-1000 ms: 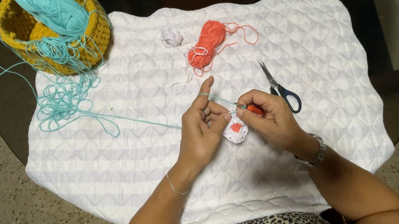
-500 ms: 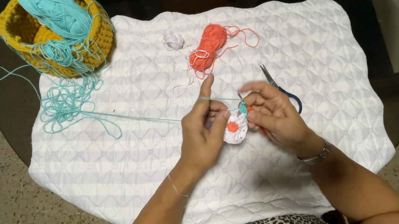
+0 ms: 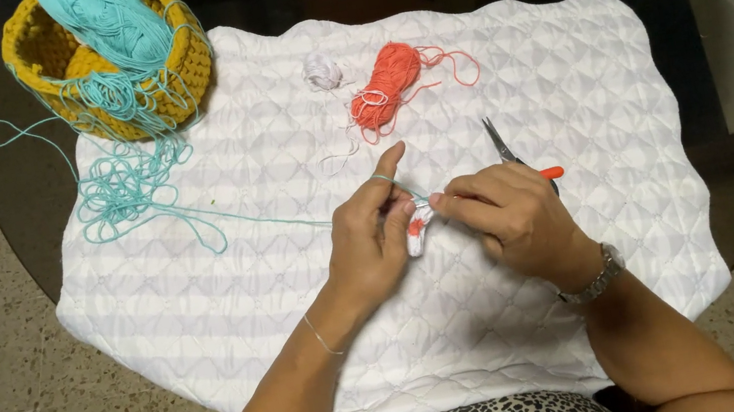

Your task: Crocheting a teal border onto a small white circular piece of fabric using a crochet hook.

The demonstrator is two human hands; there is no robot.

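Head view: hands (image 3: 373,240) on small knitted piece (image 3: 418,227).

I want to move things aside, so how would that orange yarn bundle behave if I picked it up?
The orange yarn bundle probably feels light and squashy, being loosely wound. Its loose strands sprawl on the white quilted mat, so they would likely trail floppily and might snag.

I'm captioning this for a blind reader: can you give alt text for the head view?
Left hand and right hand work teal yarn into a small white crochet piece over a quilted white mat; scissors, orange yarn and a yellow basket lie beyond.
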